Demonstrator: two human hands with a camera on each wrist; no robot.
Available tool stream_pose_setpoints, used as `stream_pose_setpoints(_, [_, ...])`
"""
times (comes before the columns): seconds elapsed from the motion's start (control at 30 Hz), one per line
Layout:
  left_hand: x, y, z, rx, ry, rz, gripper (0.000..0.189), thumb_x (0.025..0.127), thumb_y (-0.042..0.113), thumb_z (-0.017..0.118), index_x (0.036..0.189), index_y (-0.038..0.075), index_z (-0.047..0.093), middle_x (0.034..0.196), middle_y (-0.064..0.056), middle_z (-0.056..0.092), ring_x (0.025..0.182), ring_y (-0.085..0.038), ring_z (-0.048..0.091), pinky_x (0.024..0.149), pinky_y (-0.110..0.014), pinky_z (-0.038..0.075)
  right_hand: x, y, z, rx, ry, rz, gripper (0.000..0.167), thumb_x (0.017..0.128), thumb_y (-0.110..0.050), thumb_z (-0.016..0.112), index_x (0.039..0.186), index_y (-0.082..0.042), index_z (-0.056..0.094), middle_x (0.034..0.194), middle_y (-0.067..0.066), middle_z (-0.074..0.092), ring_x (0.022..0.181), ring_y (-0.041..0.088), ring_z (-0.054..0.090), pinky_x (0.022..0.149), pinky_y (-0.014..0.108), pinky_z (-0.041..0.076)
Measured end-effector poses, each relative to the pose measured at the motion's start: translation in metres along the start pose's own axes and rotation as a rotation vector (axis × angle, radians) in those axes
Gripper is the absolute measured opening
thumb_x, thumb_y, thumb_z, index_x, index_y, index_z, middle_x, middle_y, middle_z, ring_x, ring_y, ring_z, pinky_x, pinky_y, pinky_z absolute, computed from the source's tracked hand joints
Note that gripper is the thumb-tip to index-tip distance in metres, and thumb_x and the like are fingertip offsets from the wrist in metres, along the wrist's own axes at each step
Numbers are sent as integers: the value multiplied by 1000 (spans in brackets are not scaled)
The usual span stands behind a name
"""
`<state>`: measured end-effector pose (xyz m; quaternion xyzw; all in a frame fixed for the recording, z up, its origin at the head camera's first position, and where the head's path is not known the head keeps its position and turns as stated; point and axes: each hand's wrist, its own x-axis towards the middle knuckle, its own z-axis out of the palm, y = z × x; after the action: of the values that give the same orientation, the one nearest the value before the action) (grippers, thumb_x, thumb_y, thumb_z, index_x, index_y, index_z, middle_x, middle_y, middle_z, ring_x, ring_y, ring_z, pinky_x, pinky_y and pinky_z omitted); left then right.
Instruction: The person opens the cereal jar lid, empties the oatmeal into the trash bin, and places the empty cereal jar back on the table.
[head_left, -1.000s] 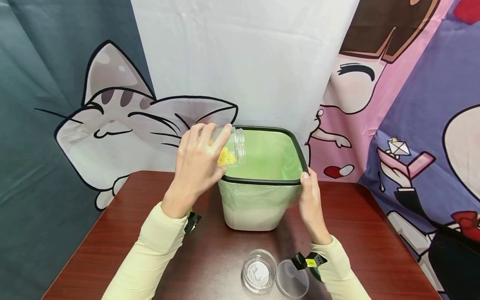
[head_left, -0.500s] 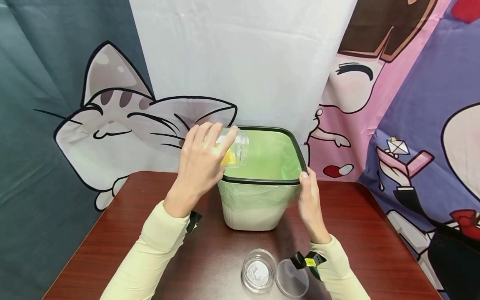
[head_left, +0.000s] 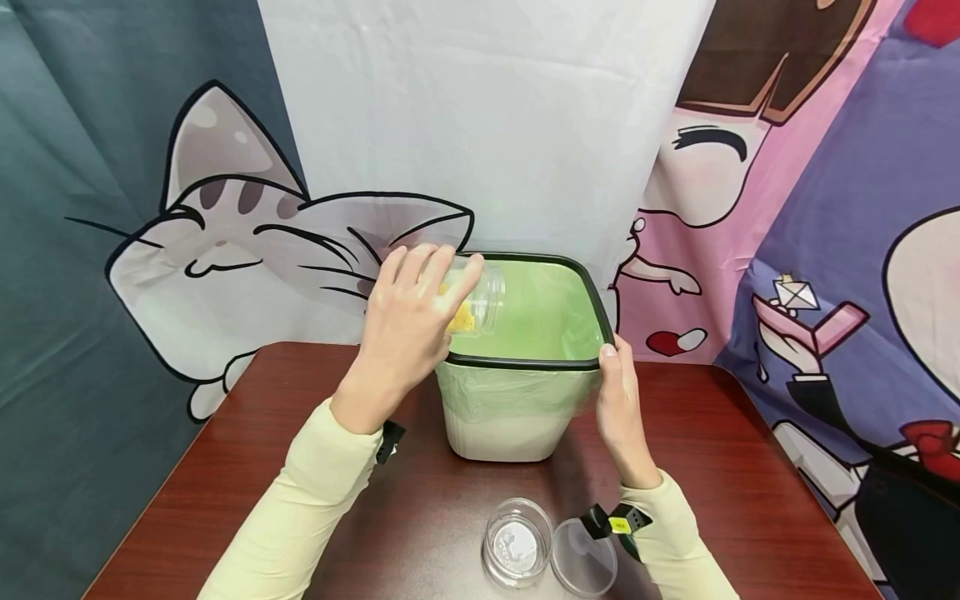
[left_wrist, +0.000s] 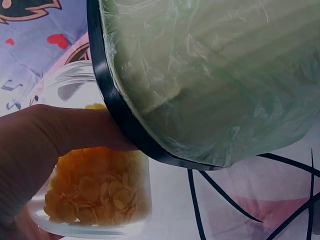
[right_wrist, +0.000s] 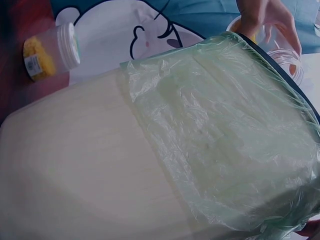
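- My left hand (head_left: 408, 312) has shifted slightly right, gripping a tipped clear cylindrical jar (head_left: 491, 302) of yellow flakes (head_left: 464, 317), mid-frame.
- My right hand (head_left: 619, 408), right of centre, grips a black-rimmed cream bin (head_left: 506, 437).

Bin (head_left: 504, 437) stands on table (head_left: 697, 467), bag (right_wrist: 215, 125) over its rim, jar (head_left: 489, 304) (in left hand (head_left: 408, 312)) at left rim, right hand (head_left: 621, 404) at right front corner, container (head_left: 517, 546) before bin, lid (head_left: 584, 560) right of it, second jar (right_wrist: 50, 54) apparently left of bin, cloth (head_left: 480, 125) behind.

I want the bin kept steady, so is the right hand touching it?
Touching. The head view shows the right hand gripping the bin at its near corner, thumb on the black rim.
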<state>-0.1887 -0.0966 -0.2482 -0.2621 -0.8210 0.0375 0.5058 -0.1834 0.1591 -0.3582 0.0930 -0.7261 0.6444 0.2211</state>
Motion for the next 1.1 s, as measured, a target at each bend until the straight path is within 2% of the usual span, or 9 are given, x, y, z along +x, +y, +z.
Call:
stream_pose_setpoints(0.23, [0,0,0,-7,-16,-1,57,68,-4,44,120,16,56,112,-11,55,104,-29,48,91,-48,33,0,0,0,6,-1,-7,42,98,-29,32,131,-5,41,125,6,46,113,12,40,95,23,28])
stream_pose_setpoints(0.63, [1,3,1,7,-30,5,60,68,-7,49,123,18,55,117,-11,54,110,-26,46,92,-55,29,1,-1,0,4,-4,5,42,97,-29,32,131,-5,41,123,7,47,113,11,40,95,24,28])
stream_pose_setpoints(0.93, [1,2,3,18,-19,24,60,69,-9,48,122,19,56,118,-10,54,111,-26,46,89,-46,33,1,0,0,-6,-2,1,42,97,-29,33,131,-5,41,124,8,47,112,12,40,95,23,28])
stream_pose_setpoints(1.1, [0,3,5,35,-11,30,59,70,-9,46,121,19,57,118,-10,54,112,-25,46,90,-45,33,1,1,0,0,-8,-1,42,97,-30,33,131,-5,41,123,9,47,111,12,40,93,24,29])
